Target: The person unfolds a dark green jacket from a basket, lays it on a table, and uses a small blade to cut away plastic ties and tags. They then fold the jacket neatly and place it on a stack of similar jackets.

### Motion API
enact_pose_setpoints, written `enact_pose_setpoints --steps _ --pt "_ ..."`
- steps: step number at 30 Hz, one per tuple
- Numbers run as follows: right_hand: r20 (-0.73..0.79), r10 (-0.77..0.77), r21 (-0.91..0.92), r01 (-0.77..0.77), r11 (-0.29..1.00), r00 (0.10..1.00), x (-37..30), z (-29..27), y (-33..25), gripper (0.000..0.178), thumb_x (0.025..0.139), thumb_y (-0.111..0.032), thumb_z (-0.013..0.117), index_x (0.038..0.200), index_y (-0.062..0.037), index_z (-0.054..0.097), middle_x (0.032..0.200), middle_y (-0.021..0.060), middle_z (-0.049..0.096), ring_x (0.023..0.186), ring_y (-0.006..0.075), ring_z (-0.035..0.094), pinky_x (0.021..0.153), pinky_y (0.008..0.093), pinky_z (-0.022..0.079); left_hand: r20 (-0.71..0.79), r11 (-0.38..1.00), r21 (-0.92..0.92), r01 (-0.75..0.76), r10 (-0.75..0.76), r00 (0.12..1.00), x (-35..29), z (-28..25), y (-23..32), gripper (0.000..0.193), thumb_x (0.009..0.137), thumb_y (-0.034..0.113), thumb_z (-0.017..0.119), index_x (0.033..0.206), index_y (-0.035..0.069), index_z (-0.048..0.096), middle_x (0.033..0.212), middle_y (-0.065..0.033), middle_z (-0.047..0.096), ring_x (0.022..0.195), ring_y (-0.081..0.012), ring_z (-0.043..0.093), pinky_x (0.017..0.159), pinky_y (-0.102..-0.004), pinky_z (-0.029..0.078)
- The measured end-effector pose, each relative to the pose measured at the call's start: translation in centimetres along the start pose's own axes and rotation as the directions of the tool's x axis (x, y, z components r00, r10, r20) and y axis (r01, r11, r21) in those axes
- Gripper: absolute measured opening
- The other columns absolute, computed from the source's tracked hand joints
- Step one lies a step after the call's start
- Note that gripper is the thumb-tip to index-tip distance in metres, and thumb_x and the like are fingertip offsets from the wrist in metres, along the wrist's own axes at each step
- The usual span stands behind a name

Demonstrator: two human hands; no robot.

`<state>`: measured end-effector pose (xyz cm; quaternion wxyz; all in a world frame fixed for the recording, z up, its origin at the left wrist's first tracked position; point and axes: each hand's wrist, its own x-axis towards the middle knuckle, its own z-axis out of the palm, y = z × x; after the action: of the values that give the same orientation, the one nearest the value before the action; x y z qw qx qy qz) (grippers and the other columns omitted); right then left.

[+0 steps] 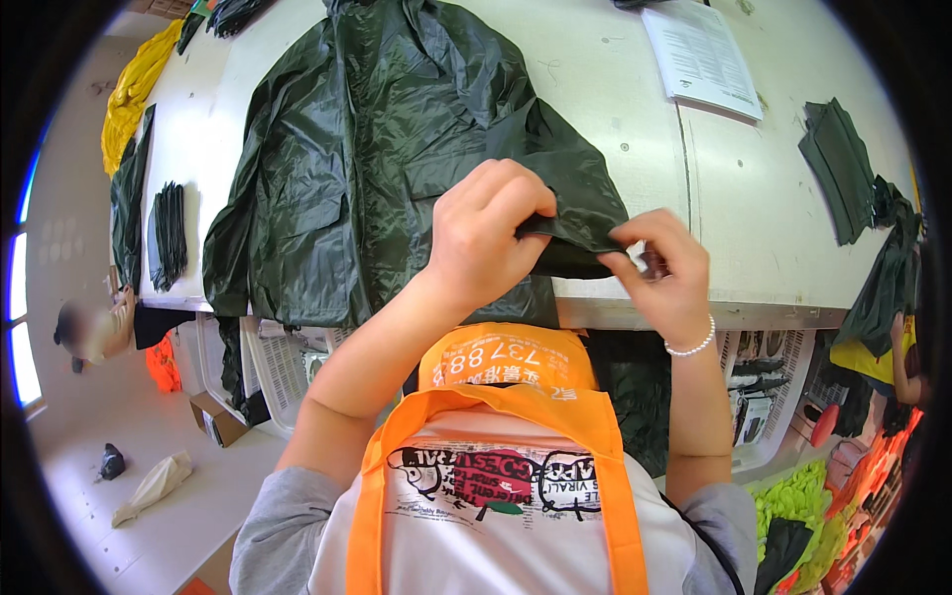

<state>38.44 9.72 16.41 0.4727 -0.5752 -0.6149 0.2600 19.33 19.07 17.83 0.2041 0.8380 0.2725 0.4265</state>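
A dark green rain jacket (342, 169) lies spread on the white table in front of me, its body to the left and one sleeve drawn toward me on the right. My left hand (486, 233) is closed on the fabric near that sleeve's end, fingers curled over it. At the cuff's corner, my right hand (669, 273) pinches the edge between thumb and finger. Something small, dark and whitish shows inside the curled right fingers; I cannot make out what it is. Between both hands the sleeve end is held taut, close to the table's front edge.
Printed papers (702, 58) lie at the far right of the white table (635, 149). Folded dark garments (838, 169) sit near its right end, a dark bundle (169, 236) at its left. White plastic crates (283, 372) stand below the front edge. Other people work at both sides.
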Motion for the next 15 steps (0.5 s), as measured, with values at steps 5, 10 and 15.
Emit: enact_pose_setpoints --steps 5,10,15 --pt "-0.163 -0.265 -0.095 0.252 0.963 0.95 -0.2 0.9 0.4 0.03 0.06 0.014 0.069 0.083 -0.0018 0.058 0.071 0.0069 0.057 0.057 0.0159 0.057 0.049 0.0241 0.044 0.119 0.998 -0.031 0.046 -0.042 0.992 -0.6 -0.4 0.4 0.027 0.059 -0.003 0.075 0.077 0.006 0.057 0.067 -0.0065 0.054 0.052 -0.0205 0.052 0.047 -0.0282 0.041" --pt "-0.009 -0.361 -0.097 0.358 0.929 0.933 -0.5 0.1 -0.5 0.034 0.057 0.009 0.075 0.083 -0.0035 0.058 0.067 0.0075 0.055 0.054 0.0209 0.055 0.048 0.0246 0.044 0.026 0.988 0.042 -0.148 0.147 0.989 -0.7 -0.8 0.0 0.027 0.06 0.002 0.08 0.076 0.005 0.058 0.061 -0.0071 0.055 0.049 -0.0214 0.053 0.045 -0.0281 0.041" --pt "0.201 0.163 0.585 -0.251 0.771 0.966 -1.3 -0.1 -1.3 0.019 0.094 -0.009 0.053 0.109 0.0 0.046 0.09 0.0039 0.053 0.082 0.0064 0.048 0.074 0.0213 0.042 0.017 0.952 0.093 -0.292 0.292 0.956 -0.9 -1.8 0.2 0.029 0.059 0.001 0.08 0.078 0.003 0.058 0.061 -0.0067 0.056 0.05 -0.0215 0.054 0.045 -0.0288 0.041"
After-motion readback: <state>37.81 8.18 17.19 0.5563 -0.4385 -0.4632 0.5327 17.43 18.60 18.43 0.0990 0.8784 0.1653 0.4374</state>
